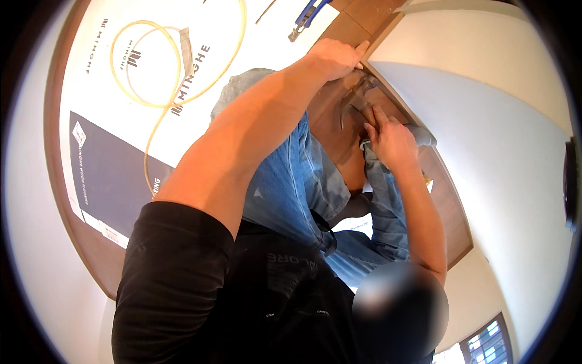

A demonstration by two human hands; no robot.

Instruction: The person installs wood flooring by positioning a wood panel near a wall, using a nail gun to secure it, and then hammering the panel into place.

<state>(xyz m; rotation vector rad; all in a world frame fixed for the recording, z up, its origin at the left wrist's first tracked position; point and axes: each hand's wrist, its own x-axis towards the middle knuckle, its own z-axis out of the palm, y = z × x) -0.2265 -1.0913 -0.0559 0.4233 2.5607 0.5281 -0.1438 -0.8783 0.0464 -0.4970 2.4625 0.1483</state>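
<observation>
Broadly, wooden floor point(329, 108) spreads beneath the hammer point(362, 102); a white sheet point(267, 45) lies to its left, trim point(382, 35) just beyond it. The left hand point(337, 59), partly curled, touches the trim, any grip unclear; the right hand point(391, 141) is closed around the hammer's handle.

Claw-type hammer point(357, 96), dull grey at the head and brown at the wooden handle; wooden floorboards point(330, 100), reddish brown; thin coiled tube point(179, 54), pale yellow; hand pliers point(306, 18), blue-handled with a grey head; flat floor sheet point(127, 121), white with dark lettering and a navy block; denim trousers point(267, 182), faded blue; short fabric sleeve point(173, 273), black.
</observation>
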